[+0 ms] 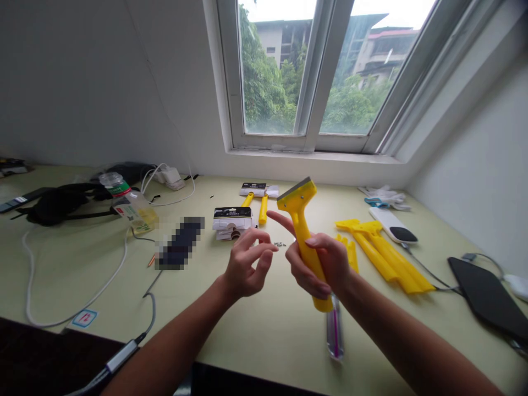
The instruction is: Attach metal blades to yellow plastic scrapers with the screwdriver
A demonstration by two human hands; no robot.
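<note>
My right hand (315,261) is closed around the yellow handle of a scraper (303,225), held upright and tilted, its grey-edged head at the top. The index finger points out to the left behind the handle. To the left, my left hand (249,264) is raised above the table with curled fingers, thumb and index fingertips close together; anything between them is too small to make out. Just beyond its fingertips, small dark pieces (280,245) lie on the table. Yellow scraper handles (383,256) lie to the right, and smaller yellow pieces (350,253) are partly hidden behind my right hand.
Packaged scrapers (263,206) and stacked black-and-white packs (232,220) lie towards the window. A clear plastic bag (335,333) is below my right hand. At left stand a bottle (127,203) and cables; at right lie a white device (392,224) and a black phone (487,297).
</note>
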